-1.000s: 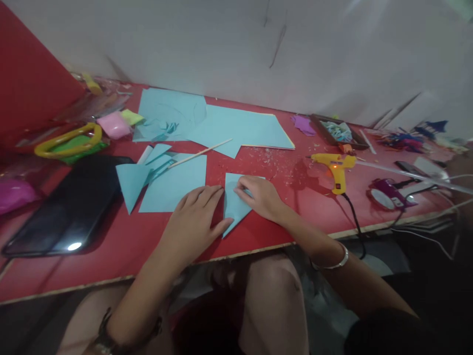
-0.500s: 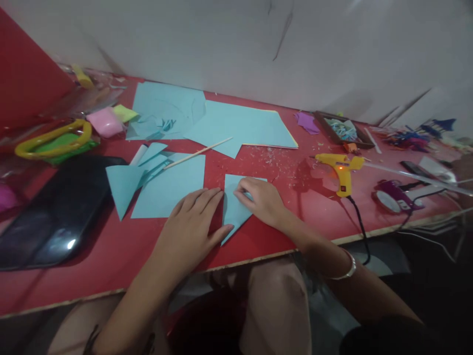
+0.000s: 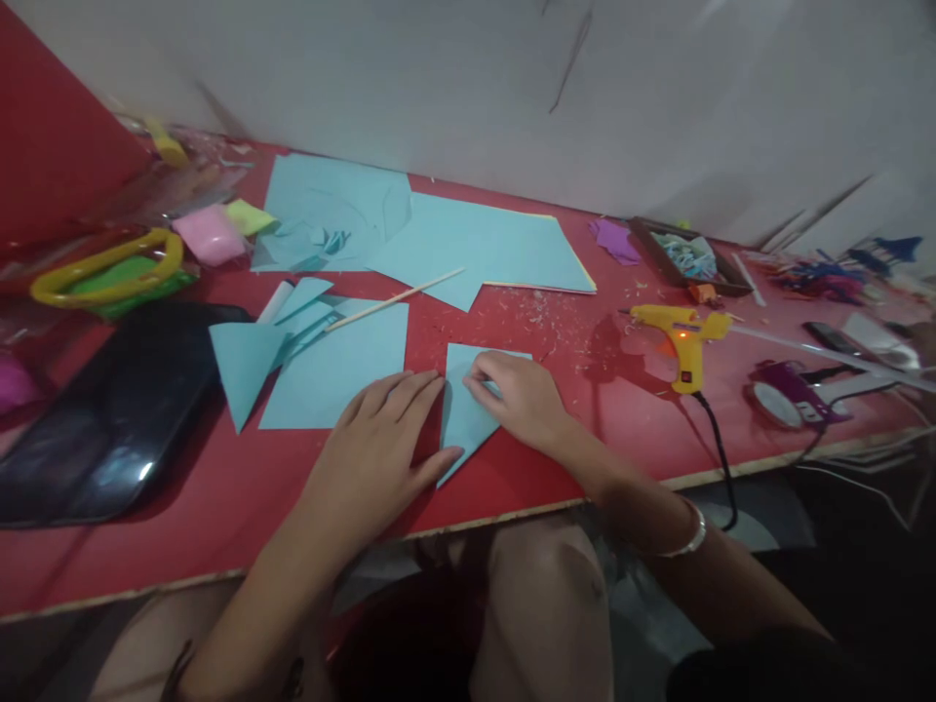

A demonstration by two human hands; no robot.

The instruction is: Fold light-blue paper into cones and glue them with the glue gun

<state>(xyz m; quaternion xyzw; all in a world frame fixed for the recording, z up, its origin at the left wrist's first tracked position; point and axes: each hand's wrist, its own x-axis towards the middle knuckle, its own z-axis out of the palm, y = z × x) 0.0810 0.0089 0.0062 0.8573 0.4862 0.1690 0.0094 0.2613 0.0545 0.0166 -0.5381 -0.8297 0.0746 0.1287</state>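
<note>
A folded piece of light blue paper (image 3: 462,409), tapering to a point towards me, lies on the red table between my hands. My left hand (image 3: 380,429) is spread flat along its left side, fingers stretched out and thumb touching the paper near its lower tip. My right hand (image 3: 521,395) rests on the paper's right part with fingers curled and pressed together at its surface, covering that edge. Beside my left hand lies a light blue sheet (image 3: 329,380). A rolled and folded blue paper piece (image 3: 249,366) and a thin wooden stick (image 3: 395,299) lie over it.
A yellow glue gun (image 3: 685,346), its light lit, stands right with a cord. Larger blue sheets (image 3: 497,239) lie behind. A black glossy case (image 3: 109,429) is left, near a yellow ring-shaped handle (image 3: 44,283). A scrap box (image 3: 731,278) and purple device (image 3: 804,395) are right.
The view has shifted slightly, so things on the right appear a little farther right. Both hands and the folded paper stay almost still.
</note>
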